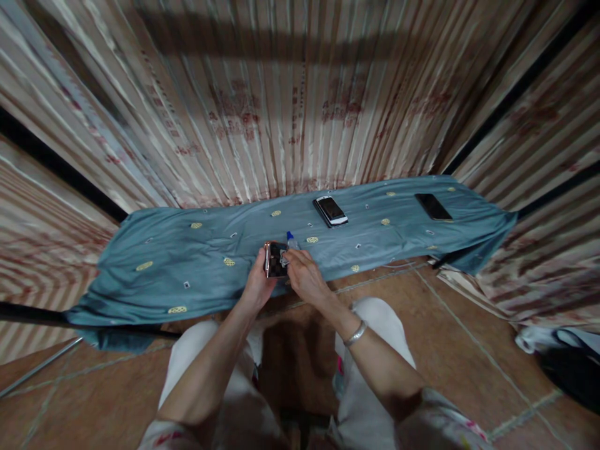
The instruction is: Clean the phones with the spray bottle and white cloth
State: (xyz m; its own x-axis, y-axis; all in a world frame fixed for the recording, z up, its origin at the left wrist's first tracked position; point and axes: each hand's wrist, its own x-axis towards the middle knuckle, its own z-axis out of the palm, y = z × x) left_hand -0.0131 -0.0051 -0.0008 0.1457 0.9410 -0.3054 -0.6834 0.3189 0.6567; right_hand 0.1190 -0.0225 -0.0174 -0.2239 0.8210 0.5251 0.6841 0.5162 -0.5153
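My left hand (259, 280) is closed round the left edge of a phone (276, 261) with a dark checkered face and a rose-gold rim. Over the phone's right part, my right hand (304, 275) is closed, fingers pressed together. A small crumpled greyish piece, like a wipe or cloth (284, 256), shows at its fingertips against the phone. Just beyond those fingers is a small clear bottle (291, 241) with a blue cap (289, 235); its lower part is hidden by my hand, and I cannot tell whether it is touched.
A blue-green patterned cloth (210, 237) covers the low bench before me. Right of centre, a white-edged phone (332, 210) lies on a dark one (321, 214). Farther right lies a black phone (434, 207). A striped curtain (290, 112) hangs behind; black poles (497, 112) flank the bench.
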